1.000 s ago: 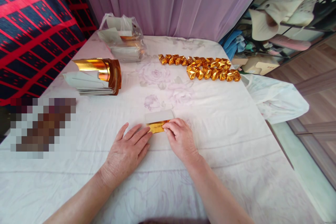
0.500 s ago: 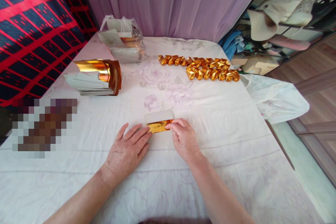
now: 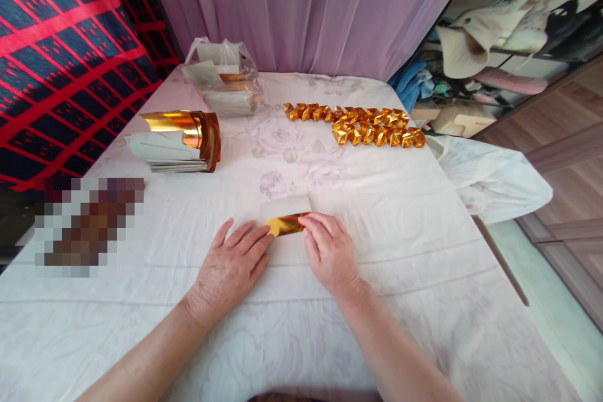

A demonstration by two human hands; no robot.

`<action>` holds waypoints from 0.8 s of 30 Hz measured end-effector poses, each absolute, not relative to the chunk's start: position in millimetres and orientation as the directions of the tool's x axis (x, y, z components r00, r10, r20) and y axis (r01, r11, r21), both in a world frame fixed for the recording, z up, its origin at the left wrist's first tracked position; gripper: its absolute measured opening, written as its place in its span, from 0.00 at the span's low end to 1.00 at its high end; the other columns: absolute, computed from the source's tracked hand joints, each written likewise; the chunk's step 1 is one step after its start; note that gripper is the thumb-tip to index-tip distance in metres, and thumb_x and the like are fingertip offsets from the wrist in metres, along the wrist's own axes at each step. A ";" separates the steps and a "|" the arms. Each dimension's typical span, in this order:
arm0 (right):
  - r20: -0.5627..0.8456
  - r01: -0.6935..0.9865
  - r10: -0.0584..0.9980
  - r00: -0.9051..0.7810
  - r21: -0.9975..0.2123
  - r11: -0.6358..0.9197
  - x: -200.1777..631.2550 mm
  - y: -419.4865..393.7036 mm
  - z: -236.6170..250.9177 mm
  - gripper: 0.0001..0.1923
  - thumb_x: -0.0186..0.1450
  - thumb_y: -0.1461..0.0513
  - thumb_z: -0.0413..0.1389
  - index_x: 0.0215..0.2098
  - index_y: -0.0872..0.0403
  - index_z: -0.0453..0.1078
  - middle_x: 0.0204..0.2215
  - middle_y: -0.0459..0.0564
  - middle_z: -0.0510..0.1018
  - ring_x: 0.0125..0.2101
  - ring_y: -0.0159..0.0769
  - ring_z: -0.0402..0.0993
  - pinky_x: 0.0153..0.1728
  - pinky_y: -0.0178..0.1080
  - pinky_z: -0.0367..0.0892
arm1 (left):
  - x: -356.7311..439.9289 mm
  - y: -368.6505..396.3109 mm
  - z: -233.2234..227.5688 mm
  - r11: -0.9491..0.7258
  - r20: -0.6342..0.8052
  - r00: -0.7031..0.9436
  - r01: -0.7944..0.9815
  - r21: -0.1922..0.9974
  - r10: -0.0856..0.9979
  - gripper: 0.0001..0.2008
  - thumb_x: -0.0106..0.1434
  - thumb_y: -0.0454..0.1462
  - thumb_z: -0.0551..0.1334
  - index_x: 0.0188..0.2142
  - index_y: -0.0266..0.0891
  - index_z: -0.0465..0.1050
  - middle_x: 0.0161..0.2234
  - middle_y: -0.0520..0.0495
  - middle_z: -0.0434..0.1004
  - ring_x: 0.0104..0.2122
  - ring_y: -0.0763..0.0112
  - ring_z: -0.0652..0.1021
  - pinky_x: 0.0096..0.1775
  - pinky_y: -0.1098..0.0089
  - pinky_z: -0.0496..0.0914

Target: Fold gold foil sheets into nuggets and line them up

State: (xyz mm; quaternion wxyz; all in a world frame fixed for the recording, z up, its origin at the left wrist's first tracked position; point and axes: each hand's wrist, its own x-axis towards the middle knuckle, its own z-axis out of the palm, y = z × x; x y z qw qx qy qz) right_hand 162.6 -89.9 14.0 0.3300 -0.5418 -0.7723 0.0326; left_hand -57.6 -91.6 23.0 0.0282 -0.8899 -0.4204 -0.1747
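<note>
A small sheet of gold foil paper (image 3: 285, 224), white on its back, lies partly folded on the white floral cloth (image 3: 377, 213) in front of me. My left hand (image 3: 232, 268) lies flat with its fingertips pressing the sheet's left end. My right hand (image 3: 328, 252) presses the right end with fingers together. Neither hand lifts the sheet.
A stack of gold and white sheets (image 3: 179, 144) curls up at the left. A plastic bag of more sheets (image 3: 223, 78) sits at the far left. Two rows of several folded gold pieces (image 3: 362, 124) lie at the far right. The table's right edge drops to the floor.
My right fingers slid a little along the gold fold, first right, then back. The left hand stayed in place. The view tilted slightly downward.
</note>
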 end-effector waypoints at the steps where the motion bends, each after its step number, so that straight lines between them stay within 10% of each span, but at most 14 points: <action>1: 0.456 0.810 0.852 -0.255 -0.380 0.446 160.2 -93.7 15.5 0.18 0.71 0.64 0.46 0.53 0.57 0.72 0.47 0.55 0.78 0.48 0.39 0.72 0.53 0.43 0.67 | -57.5 -91.6 23.5 -0.644 0.329 0.587 0.759 0.094 0.740 0.16 0.71 0.39 0.51 0.52 0.42 0.74 0.53 0.49 0.78 0.53 0.57 0.75 0.60 0.50 0.57; 10: 0.066 0.885 0.915 -0.398 -0.236 0.402 159.6 -114.3 9.9 0.30 0.70 0.56 0.49 0.67 0.58 0.56 0.68 0.55 0.56 0.67 0.45 0.49 0.66 0.58 0.44 | -51.0 -95.6 26.7 -0.610 0.303 0.562 0.787 0.093 0.770 0.15 0.69 0.40 0.55 0.51 0.40 0.75 0.52 0.46 0.78 0.54 0.53 0.74 0.62 0.45 0.53; 24: -0.026 0.906 0.920 -0.391 -0.189 0.380 169.3 -112.0 12.4 0.35 0.71 0.48 0.44 0.69 0.59 0.50 0.69 0.55 0.49 0.69 0.47 0.43 0.67 0.60 0.39 | -21.2 -99.9 31.7 -0.514 0.221 0.495 0.858 0.030 0.840 0.19 0.69 0.45 0.55 0.57 0.48 0.72 0.49 0.39 0.76 0.56 0.48 0.71 0.61 0.37 0.51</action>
